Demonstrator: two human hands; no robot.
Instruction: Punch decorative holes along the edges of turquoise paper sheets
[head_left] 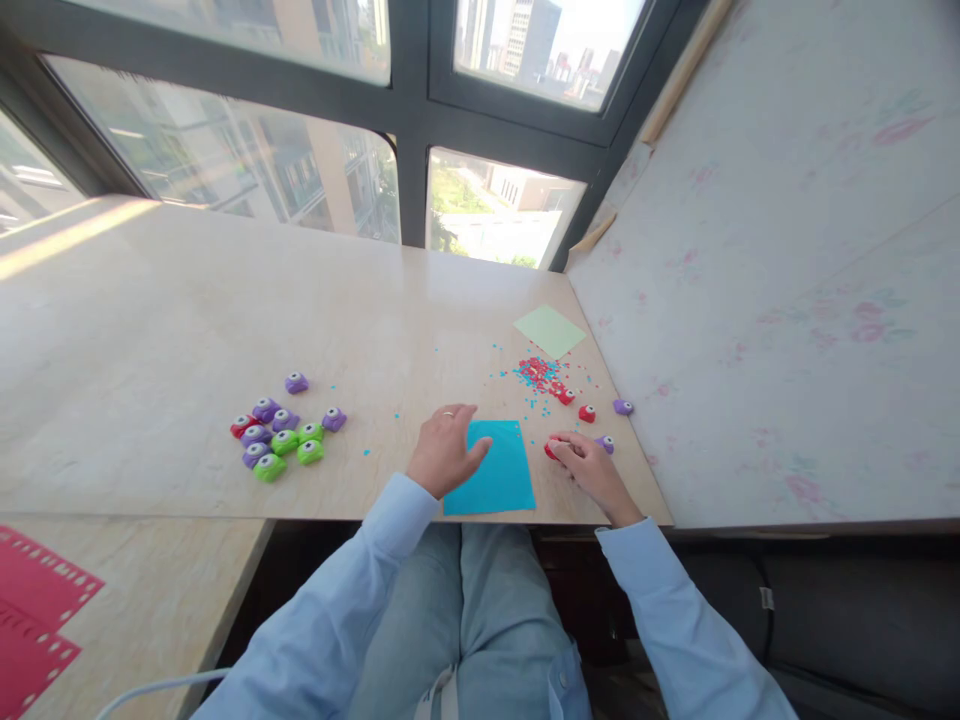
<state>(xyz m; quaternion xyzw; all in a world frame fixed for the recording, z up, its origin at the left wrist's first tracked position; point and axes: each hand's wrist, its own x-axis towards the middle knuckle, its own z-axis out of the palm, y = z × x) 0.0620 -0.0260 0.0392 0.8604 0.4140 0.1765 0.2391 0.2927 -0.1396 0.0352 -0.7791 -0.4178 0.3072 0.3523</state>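
Far left of the left hand, at the near corner of a lower surface, lie red punched sheets (34, 610); well to that hand's left on the desk (150, 320) sits a cluster of small punches (281, 432), purple, green and 1 red, packed close together, with 1 purple punch a little apart beyond them; a few blue specks lie between the cluster and the hand. The left hand (446, 450) lies flat and released, palm down, fingers spread over the left edge of the blue sheet (495, 470), pressing it to the desk; a ring shows on 1 finger. The blue sheet lies at the desk's near edge, between the 2 hands. Beyond it, ahead of the right hand, is a heap of red and blue confetti (536, 372); farther still lies a pale green sheet (550, 330). The right hand (589, 465) is curled around a red punch (553, 449), grasping it just right of the blue sheet; a purple punch (606, 443) sits just beyond its knuckles; another red punch (586, 413) and another purple one (623, 407) lie near.
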